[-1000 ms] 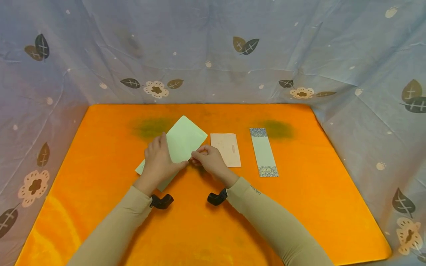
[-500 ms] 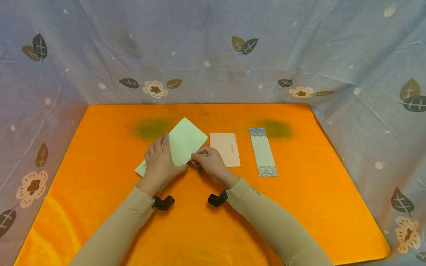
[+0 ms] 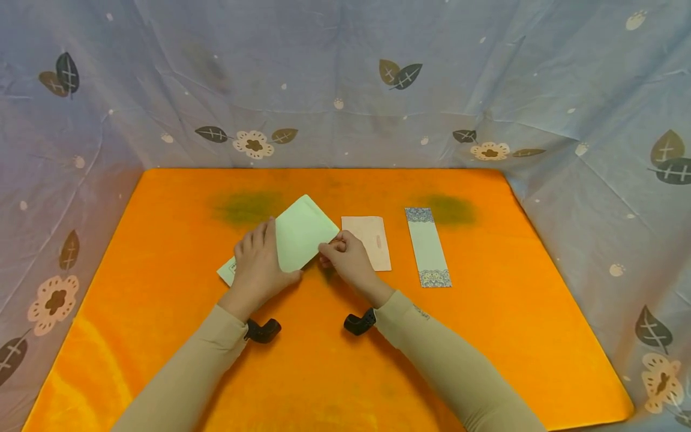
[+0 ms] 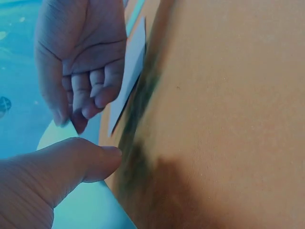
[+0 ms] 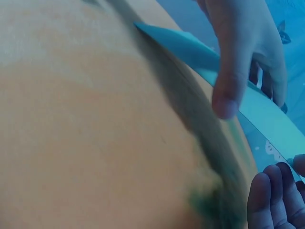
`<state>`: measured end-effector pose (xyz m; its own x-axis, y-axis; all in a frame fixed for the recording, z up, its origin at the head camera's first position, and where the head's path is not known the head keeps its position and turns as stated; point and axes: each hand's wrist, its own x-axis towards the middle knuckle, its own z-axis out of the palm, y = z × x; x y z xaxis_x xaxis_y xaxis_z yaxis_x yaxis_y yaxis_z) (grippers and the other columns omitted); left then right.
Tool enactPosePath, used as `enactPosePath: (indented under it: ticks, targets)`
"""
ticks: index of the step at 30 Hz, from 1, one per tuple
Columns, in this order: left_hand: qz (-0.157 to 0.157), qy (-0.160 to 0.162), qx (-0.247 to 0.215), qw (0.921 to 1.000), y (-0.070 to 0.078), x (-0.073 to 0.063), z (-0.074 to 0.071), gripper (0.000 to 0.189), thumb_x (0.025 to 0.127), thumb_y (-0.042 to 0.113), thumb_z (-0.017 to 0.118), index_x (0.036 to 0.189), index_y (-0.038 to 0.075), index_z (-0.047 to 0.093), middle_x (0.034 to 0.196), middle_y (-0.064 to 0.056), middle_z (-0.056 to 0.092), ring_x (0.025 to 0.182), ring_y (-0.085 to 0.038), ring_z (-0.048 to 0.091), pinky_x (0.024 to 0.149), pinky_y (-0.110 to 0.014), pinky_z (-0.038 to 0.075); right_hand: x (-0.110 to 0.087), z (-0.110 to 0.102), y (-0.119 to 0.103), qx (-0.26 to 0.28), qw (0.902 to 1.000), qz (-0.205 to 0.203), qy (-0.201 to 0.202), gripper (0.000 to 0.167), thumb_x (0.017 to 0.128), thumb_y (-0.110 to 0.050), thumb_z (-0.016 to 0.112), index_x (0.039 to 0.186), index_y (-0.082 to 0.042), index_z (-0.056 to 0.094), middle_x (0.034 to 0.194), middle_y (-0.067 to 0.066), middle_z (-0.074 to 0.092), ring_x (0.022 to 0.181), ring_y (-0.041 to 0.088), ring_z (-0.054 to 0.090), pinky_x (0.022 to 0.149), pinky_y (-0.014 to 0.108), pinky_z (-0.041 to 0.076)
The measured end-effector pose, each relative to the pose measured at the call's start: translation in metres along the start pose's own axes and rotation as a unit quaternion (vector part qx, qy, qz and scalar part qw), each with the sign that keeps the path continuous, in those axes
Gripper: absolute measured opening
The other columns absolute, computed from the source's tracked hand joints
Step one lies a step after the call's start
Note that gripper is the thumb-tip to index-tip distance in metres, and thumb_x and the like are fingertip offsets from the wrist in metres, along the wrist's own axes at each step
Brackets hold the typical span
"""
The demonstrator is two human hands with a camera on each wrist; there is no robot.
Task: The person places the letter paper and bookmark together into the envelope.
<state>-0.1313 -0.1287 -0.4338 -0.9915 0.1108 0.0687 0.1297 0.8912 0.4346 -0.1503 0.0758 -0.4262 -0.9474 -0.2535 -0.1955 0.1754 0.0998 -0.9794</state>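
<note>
A pale green paper (image 3: 305,234) with rounded corners is held up at a slant left of the table's middle. Printing shows on its lower left part (image 3: 229,272). My left hand (image 3: 258,264) grips it across the middle, thumb along the near edge and fingers on the far side. My right hand (image 3: 348,258) pinches its near right edge close to the right corner, between thumb and index finger; the other fingers curl below. In the right wrist view the paper (image 5: 271,114) arches under my left hand (image 5: 238,57), well above its shadow.
A pale pink rectangular paper (image 3: 375,243) lies just right of my right hand. Farther right is a long white strip (image 3: 428,247) with blue lace-patterned ends. Both rest on the orange table cover (image 3: 486,336); a patterned grey-blue curtain (image 3: 345,78) stands around three sides.
My right hand has slid rightward along the paper's near edge toward its right corner. The paper has shifted slightly right and nearer to me. My left hand has barely moved.
</note>
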Motion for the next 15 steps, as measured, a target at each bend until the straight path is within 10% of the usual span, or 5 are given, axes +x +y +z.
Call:
enactPosePath:
  ticks: [15]
  targets:
    - [0.085,-0.018,0.031,0.9957,-0.006,-0.005,-0.005,0.122,0.066,0.041,0.087,0.155,0.002,0.011,0.154,-0.019,0.022,0.137,-0.041,0.022,0.111,-0.056,0.016,-0.004,-0.021,-0.011,-0.032,0.9977,-0.058,0.016,0.026,0.098,-0.012,0.056,0.119,0.004,0.059,0.11,0.019,0.059,0.091,0.045,0.058,0.082,0.058,0.05]
